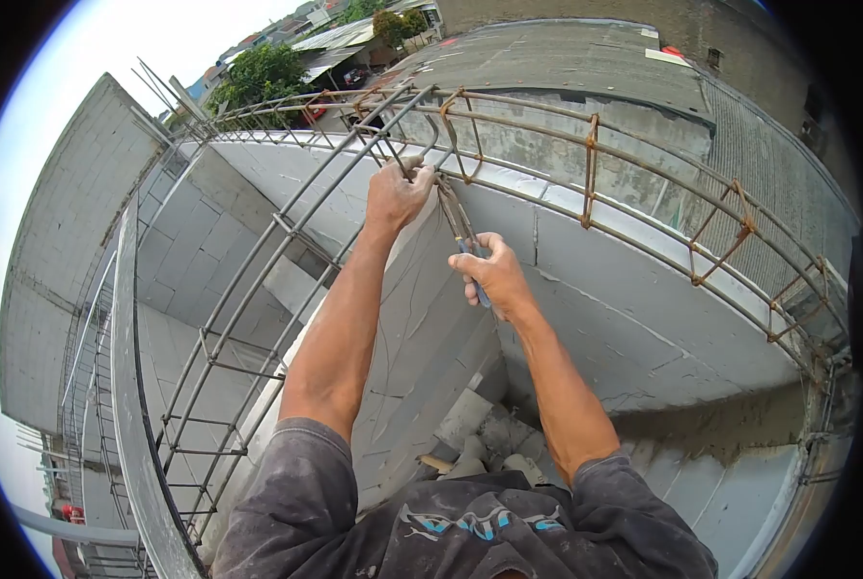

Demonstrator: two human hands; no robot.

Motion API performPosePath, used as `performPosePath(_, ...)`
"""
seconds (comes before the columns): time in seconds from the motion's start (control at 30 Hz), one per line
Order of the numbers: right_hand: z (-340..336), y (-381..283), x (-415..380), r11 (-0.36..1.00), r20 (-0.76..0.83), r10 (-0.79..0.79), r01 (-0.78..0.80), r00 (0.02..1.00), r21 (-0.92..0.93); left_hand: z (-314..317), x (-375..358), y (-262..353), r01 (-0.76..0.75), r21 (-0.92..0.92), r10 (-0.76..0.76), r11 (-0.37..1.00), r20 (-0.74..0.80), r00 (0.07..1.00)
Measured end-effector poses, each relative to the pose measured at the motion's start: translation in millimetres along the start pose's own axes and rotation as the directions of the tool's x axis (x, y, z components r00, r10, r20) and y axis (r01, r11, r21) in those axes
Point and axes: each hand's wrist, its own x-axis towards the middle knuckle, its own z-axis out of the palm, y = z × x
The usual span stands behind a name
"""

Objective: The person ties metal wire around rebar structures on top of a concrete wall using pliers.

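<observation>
My left hand (400, 196) is closed at the crossing of the steel bars, its fingers against the rebar; what they grip is too small to make out. My right hand (492, 274) is wrapped round the handles of a pair of pliers (459, 214). The pliers point up and to the left, their jaws at the bars close beside my left fingers. A rusty rebar cage (591, 169) runs along the wall top to the right. Another, greyer rebar cage (282, 222) slopes down to the lower left from the same junction.
Light block walls (625, 280) meet below my hands. A long board (127, 386) stands at the left. Blocks and rubble (489, 429) lie low between the walls. A corrugated roof (779, 145) and trees (263, 72) are beyond.
</observation>
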Motion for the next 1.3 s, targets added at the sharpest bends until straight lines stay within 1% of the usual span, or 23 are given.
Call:
performPosePath(0.03, -0.1, -4.9, -3.1, 0.989, -0.062, -0.053, 0.044, 0.997, -0.143, -7.0, -6.1, 7.3, 0.001, 0.055, 0.001, 0.998, -0.033, 0.999)
performPosePath(0.07, -0.1, -5.9, -5.3, 0.956, -0.115, -0.110, 0.073, 0.987, -0.284, -12.7, -15.5, 12.5, 0.007, -0.003, -0.007, 1.000, -0.058, 0.998)
performPosePath(0.1, 1.1, 1.1, -3.7, 0.886, -0.147, -0.214, 0.128, 0.966, -0.446, -18.6, -25.4, 16.5, 0.013, -0.059, -0.018, 0.998, -0.082, 0.996)
performPosePath(0.17, 6.4, 21.1, 1.2, 0.663, -0.162, -0.415, 0.175, 0.895, -0.728, -21.9, -28.7, 17.1, 0.004, -0.119, -0.015, 0.993, -0.096, 0.995)
performPosePath(0.23, 13.2, 15.5, -4.9, 0.712, -0.179, -0.345, 0.132, 0.921, -0.689, -21.7, -26.5, 15.3, -0.024, -0.135, 0.012, 0.991, -0.090, 0.996)
performPosePath(0.27, 16.9, 12.9, -6.5, 0.733, -0.185, -0.311, 0.112, 0.932, -0.671, -17.3, -19.4, 5.2, -0.004, -0.113, -0.001, 0.994, -0.041, 0.999)
performPosePath(0.4, 27.2, 14.6, -8.7, 0.716, -0.258, -0.253, 0.001, 0.933, -0.698, -8.0, -1.0, 6.8, 0.039, 0.045, -0.042, 0.998, 0.068, 0.997)
performPosePath(0.47, 30.6, 16.1, -13.0, 0.723, -0.304, -0.247, -0.034, 0.920, -0.690, 1.9, 4.4, -4.9, 0.027, 0.047, -0.030, 0.999, 0.065, 0.997)
performPosePath(0.53, 32.7, 21.0, -12.1, 0.708, -0.313, -0.293, -0.015, 0.904, -0.706, 5.1, 4.5, -2.9, 0.055, 0.061, -0.059, 0.997, 0.067, 0.996)
performPosePath(0.67, 34.1, 54.6, 8.6, 0.687, -0.273, -0.400, 0.089, 0.875, -0.721, 4.6, 8.9, -14.4, -0.026, 0.092, 0.014, 0.995, 0.130, 0.991)
performPosePath(0.73, 16.7, 39.7, 5.6, 0.914, -0.147, -0.153, 0.083, 0.977, -0.396, 3.0, 13.0, -17.1, -0.017, 0.117, -0.010, 0.993, 0.221, 0.975)
performPosePath(0.77, 7.7, 34.4, 5.2, 0.977, -0.044, -0.046, 0.036, 0.998, -0.211, 4.1, 14.0, -17.4, -0.022, 0.120, -0.003, 0.992, 0.204, 0.979)
performPosePath(0.8, 1.6, 36.5, 7.0, 0.999, 0.023, 0.027, -0.027, 0.999, 0.016, 6.2, 13.6, -17.7, -0.025, 0.124, 0.002, 0.992, 0.185, 0.983)
performPosePath(0.83, -2.9, 40.7, 7.9, 0.965, 0.104, 0.085, -0.108, 0.991, 0.239, 7.4, 12.2, -19.2, -0.026, 0.130, 0.004, 0.991, 0.169, 0.986)
performPosePath(0.87, -4.5, 43.0, 8.5, 0.875, 0.192, 0.118, -0.194, 0.974, 0.443, 9.4, 13.1, -23.1, -0.007, 0.089, -0.007, 0.996, 0.159, 0.987)
performPosePath(0.97, -3.3, 42.3, 5.6, 0.906, 0.199, 0.059, -0.136, 0.978, 0.401, 3.3, 15.0, -12.7, 0.055, 0.164, -0.096, 0.985, 0.257, 0.962)
performPosePath(1.07, 7.6, 31.3, 9.6, 0.995, -0.068, 0.090, -0.092, 0.994, -0.028, 7.2, 12.8, -15.9, 0.036, 0.167, -0.070, 0.985, 0.200, 0.977)
performPosePath(1.1, 12.3, 42.9, 15.2, 0.959, -0.179, -0.059, 0.006, 0.982, -0.283, 8.8, 11.6, -18.4, 0.028, 0.164, -0.060, 0.986, 0.191, 0.980)
performPosePath(1.13, 17.0, 63.1, 27.0, 0.847, -0.244, -0.231, 0.071, 0.942, -0.527, 10.5, 12.0, -21.2, 0.017, 0.162, -0.047, 0.987, 0.180, 0.983)
performPosePath(1.17, 21.3, 72.8, 34.3, 0.670, -0.260, -0.409, 0.094, 0.875, -0.737, 11.5, 13.6, -22.3, 0.004, 0.160, -0.032, 0.987, 0.168, 0.985)
performPosePath(1.23, 30.8, 30.2, 12.8, 0.913, -0.254, -0.058, -0.052, 0.965, -0.404, 12.9, 13.1, -22.4, -0.003, 0.165, -0.024, 0.986, 0.160, 0.987)
performPosePath(1.27, 34.2, 15.1, 4.8, 0.964, -0.194, 0.115, -0.157, 0.974, -0.214, 12.1, 13.0, -22.4, -0.008, 0.170, -0.019, 0.985, 0.157, 0.987)
performPosePath(1.3, 33.8, 16.1, 6.3, 0.983, -0.130, 0.168, -0.175, 0.977, -0.048, 11.4, 14.8, -21.4, -0.006, 0.166, -0.021, 0.986, 0.161, 0.987)
